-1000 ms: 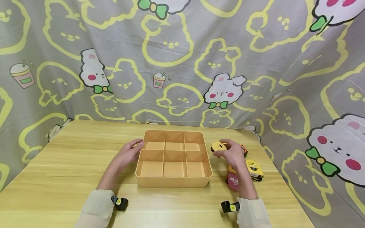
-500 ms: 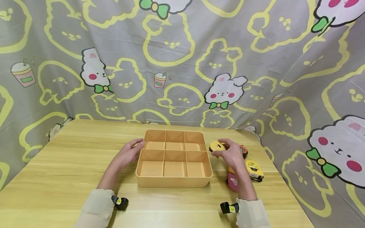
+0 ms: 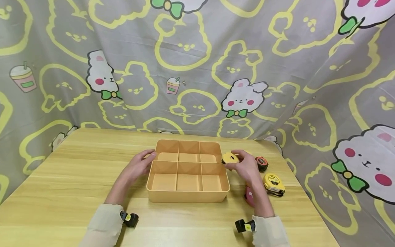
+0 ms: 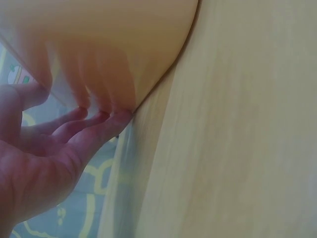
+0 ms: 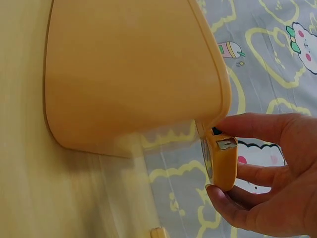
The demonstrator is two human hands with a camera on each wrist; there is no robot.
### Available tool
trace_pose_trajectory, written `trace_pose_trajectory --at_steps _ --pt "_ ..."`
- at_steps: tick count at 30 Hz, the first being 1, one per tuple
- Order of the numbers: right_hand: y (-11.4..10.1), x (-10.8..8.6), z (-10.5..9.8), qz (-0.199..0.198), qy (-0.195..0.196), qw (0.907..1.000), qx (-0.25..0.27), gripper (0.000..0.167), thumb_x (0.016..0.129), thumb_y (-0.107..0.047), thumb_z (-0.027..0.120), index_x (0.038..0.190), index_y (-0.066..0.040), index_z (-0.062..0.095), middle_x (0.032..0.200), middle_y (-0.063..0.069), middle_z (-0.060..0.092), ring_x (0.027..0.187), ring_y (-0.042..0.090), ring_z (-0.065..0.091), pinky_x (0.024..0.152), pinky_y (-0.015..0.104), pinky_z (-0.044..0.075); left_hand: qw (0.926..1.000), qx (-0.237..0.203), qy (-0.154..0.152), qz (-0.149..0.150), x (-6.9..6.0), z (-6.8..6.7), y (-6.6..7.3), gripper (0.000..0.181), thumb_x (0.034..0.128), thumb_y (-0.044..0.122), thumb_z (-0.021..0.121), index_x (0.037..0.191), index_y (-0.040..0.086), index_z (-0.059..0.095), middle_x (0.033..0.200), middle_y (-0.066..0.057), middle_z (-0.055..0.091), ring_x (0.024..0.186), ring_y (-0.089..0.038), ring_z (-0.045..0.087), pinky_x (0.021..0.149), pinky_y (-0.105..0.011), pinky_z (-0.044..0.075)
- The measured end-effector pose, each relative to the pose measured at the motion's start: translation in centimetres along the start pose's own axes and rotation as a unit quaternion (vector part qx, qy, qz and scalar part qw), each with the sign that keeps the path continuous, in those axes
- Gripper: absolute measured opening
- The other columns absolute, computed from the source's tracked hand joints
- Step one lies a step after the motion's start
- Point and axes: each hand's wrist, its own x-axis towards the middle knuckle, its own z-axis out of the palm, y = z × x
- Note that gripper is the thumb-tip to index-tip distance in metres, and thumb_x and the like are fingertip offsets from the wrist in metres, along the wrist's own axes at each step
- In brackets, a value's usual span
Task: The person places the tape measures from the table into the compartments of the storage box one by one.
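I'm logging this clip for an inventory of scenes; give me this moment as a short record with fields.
Surface: wooden table
Container: box, two rows of three compartments
Left hand: fingers against the box's left wall
Right hand: pinches a yellow tape measure, the held tape
Held tape position: by the box's right side; touching or not is unclear
Others on table, right of box: red-black tape, yellow tape, pink tape
Partly hidden: pink tape, by the right forearm
Backdrop: patterned cloth
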Motion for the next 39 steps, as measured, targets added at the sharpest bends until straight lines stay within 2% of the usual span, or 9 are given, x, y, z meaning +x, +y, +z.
trace_pose_trajectory --at_steps 5,18,28,39 --pt "-0.6 0.0 0.9 -0.020 0.002 0.9998 -0.002 0.066 0.077 -0.023 0.086 0.137 -0.009 0.062 0.123 0.016 0.070 0.103 0.026 0.063 0.080 0.031 0.050 1.0000 -0.006 -0.003 0.002 -0.2 -0.1 0.1 0.064 0.1098 0.037 0.044 0.158 -0.001 0.026 0.154 -0.031 0.042 0.140 -0.043 0.046 0.109 -0.054 0.047" --pt "-1.7 -0.3 3.0 -0.051 0.008 0.9986 0.013 0.062 0.072 -0.016 0.088 0.129 -0.004 0.066 0.105 0.014 0.071 0.087 0.021 0.063 0.072 0.027 0.050 0.9999 -0.008 -0.006 0.002 -0.2 0.0 0.0 0.066 0.1094 0.039 0.044 0.158 -0.001 0.025 0.155 -0.031 0.040 0.142 -0.043 0.044 0.109 -0.054 0.047" --pt "-2.8 -0.4 3.4 -0.061 0.004 0.9980 -0.019 0.062 0.071 -0.017 0.088 0.128 -0.005 0.067 0.099 0.011 0.070 0.085 0.020 0.061 0.073 0.028 0.048 0.9999 -0.013 -0.003 0.005 0.1 -0.1 0.0 0.062 0.1100 0.033 0.045 0.158 -0.001 0.026 0.153 -0.032 0.043 0.140 -0.042 0.047 0.109 -0.051 0.048" --pt "-4.5 -0.2 4.4 -0.084 -0.001 0.9955 -0.045 0.060 0.069 -0.017 0.088 0.125 -0.007 0.069 0.107 0.010 0.073 0.093 0.022 0.063 0.080 0.032 0.050 0.9998 -0.017 -0.007 0.004 0.1 0.0 0.1 0.064 0.1098 0.034 0.045 0.158 -0.002 0.025 0.153 -0.033 0.041 0.140 -0.044 0.045 0.110 -0.051 0.047"
